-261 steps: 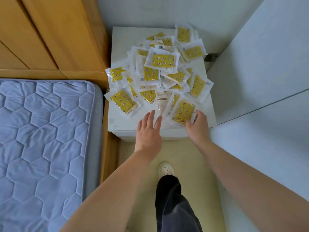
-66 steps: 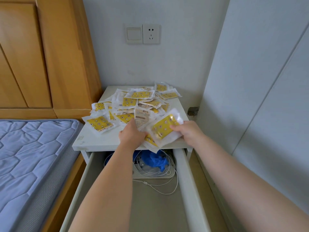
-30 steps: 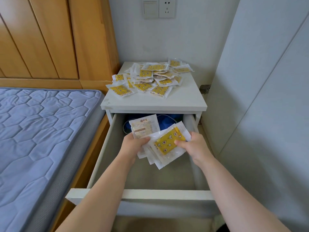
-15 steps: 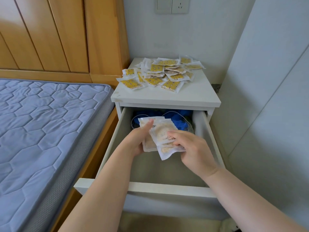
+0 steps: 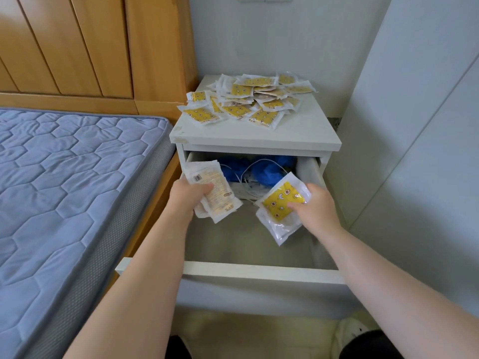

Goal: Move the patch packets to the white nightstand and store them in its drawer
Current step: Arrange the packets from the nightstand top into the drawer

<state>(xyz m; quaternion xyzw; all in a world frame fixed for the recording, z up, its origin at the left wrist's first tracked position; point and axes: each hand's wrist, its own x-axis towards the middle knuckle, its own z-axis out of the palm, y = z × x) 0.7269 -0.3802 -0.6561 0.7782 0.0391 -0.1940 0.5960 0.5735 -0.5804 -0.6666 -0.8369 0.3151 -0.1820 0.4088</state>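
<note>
The white nightstand (image 5: pixel 298 136) has its drawer (image 5: pixel 259 272) pulled out toward me. Both hands are over the open drawer. My left hand (image 5: pixel 185 196) grips a small stack of patch packets (image 5: pixel 216 191) showing their pale printed backs. My right hand (image 5: pixel 317 209) holds other patch packets (image 5: pixel 281 203), the top one showing its yellow face. A pile of several more yellow-and-white packets (image 5: pixel 248 99) lies on the back of the nightstand top.
Blue cloth (image 5: pixel 264 169) and a white cable (image 5: pixel 248 185) fill the drawer's back part. A bed with a blue quilted mattress (image 5: pixel 64 190) stands to the left, its wooden headboard (image 5: pixel 90 45) behind. White cabinet panels (image 5: pixel 414 151) close the right side.
The one bundle held between both hands has been split. My left hand moved left with part of it, my right hand moved right with the rest, turned yellow face up.
</note>
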